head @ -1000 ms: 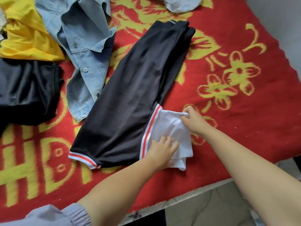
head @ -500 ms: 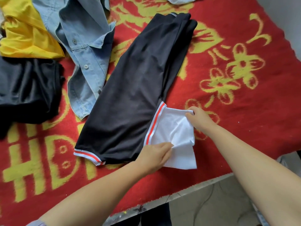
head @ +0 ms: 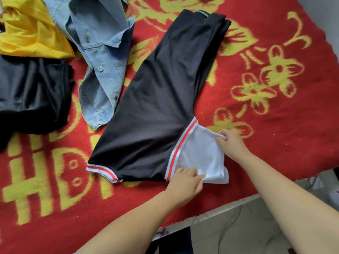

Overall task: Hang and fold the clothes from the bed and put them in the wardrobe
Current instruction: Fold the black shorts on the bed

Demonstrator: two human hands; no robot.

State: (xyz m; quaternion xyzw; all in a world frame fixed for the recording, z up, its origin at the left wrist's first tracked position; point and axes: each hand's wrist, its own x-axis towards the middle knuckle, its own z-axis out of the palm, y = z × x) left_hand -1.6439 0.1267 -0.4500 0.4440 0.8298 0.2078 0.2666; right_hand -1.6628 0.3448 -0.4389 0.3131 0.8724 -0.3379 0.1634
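**Hands gripping white fabric on black shorts**

The left hand (head: 185,184) and right hand (head: 232,142) each pinch a white panel (head: 201,154) beside the black shorts (head: 157,99), lying flat on the red bed (head: 275,125). A denim shirt (head: 99,57) lies nearby.

The red blanket (head: 275,143) bears large yellow letters reading "HD", partly cut off.

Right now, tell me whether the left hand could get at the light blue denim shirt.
Probably yes. The left hand pinches the white fabric panel of the black garment; the light blue denim shirt lies uncovered beyond it. Nothing stands between, but the hand must release and cross over.
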